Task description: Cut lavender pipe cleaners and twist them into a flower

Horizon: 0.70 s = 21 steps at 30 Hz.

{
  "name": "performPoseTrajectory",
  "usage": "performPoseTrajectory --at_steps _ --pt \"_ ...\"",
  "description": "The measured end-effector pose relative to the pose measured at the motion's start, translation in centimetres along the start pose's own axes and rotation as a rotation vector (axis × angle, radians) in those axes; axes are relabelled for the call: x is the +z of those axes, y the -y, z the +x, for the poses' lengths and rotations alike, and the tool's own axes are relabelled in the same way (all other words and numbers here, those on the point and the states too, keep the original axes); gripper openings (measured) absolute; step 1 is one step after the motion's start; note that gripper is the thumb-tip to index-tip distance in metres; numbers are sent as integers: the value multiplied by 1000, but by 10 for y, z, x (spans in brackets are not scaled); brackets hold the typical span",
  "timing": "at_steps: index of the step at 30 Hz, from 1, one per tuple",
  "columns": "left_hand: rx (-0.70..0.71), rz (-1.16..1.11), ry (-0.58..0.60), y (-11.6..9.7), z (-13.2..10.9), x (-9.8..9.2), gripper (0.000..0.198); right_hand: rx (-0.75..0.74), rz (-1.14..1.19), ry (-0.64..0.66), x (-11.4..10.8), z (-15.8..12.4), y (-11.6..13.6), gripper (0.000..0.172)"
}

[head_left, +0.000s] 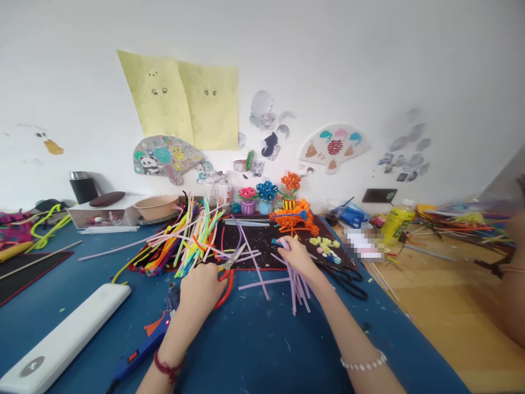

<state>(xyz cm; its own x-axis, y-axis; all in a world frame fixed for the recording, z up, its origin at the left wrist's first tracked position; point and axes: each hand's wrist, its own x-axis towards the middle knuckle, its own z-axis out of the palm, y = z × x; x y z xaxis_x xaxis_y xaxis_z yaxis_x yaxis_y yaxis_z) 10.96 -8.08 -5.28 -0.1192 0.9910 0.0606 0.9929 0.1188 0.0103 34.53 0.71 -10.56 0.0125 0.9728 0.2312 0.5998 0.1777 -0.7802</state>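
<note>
Lilac stems (293, 293) are clamped in my right hand (298, 257) over the counter (254, 350), my left hand (204, 285) wraps the scissors (235, 257), and I judge this trimming, next calling for stems and scissors brought together.

We are facing a white wall (311, 54) that is rising behind the far edge of a blue tabletop (254, 355). Two yellow sheets (216, 120) are hanging left of centre, a colourful fan (166, 156) is overlapping their lower part, and a white fan (334, 146) is showing farther right. A wood-grained surface (438, 334) is stretching along the right. Soft light is spreading over the wall, which is greying toward the right.
</note>
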Motion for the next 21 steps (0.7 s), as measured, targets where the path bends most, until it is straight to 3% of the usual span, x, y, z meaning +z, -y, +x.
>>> performPoseTrajectory --at_steps 5,10,16,21 --pt "1 71 70 3 -12 8 34 -32 -76 58 6 -6 -7 9" --pt "-54 92 106 6 -22 2 34 -34 -90 59 11 -10 -11 18" --pt "-38 134 199 13 -36 1 33 61 44 9 -3 -4 -16 18" --pt "11 147 204 -13 -38 -16 22 208 318 37 -2 -6 -16 9"
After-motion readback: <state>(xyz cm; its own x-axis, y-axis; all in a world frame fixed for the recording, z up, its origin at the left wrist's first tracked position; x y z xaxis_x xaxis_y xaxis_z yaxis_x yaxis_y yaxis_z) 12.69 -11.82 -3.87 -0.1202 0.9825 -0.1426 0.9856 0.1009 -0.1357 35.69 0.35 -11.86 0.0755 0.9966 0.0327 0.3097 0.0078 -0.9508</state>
